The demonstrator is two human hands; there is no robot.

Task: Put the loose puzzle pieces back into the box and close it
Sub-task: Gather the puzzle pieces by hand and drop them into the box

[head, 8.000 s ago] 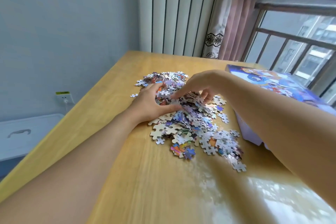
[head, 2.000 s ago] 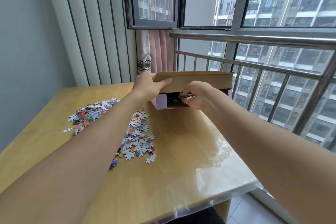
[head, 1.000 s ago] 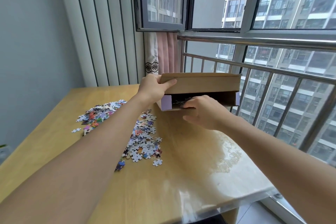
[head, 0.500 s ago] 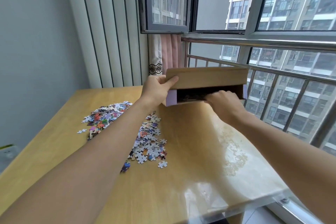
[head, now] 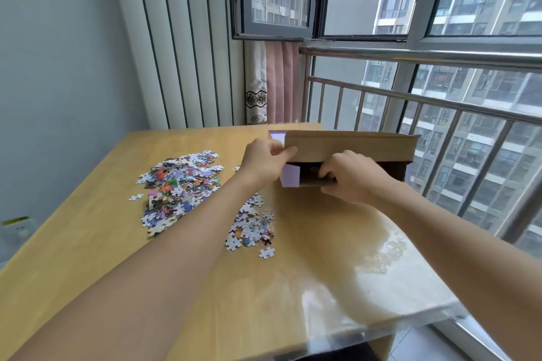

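A cardboard puzzle box (head: 352, 143) stands at the far right of the wooden table (head: 322, 267), its brown lid flap raised over a dark opening that faces me. My left hand (head: 261, 164) grips the lid's left corner, thumb on the front. At the opening my right hand (head: 352, 179) has its fingers curled over the box's lower front edge. A big heap of colourful puzzle pieces (head: 179, 184) lies left of my left forearm. A smaller heap (head: 252, 226) lies to its right, with a single piece (head: 267, 252) beside it.
A metal railing (head: 440, 102) and windows run close behind and to the right of the box. The table's glossy right edge (head: 410, 322) drops off near the window. A pink curtain (head: 275, 82) hangs at the back corner. A wall socket (head: 17, 226) is at far left.
My right hand has moved left along the opening and its fingers now curl over the box's front edge. My left hand keeps hold of the raised lid. The loose heaps are unchanged.
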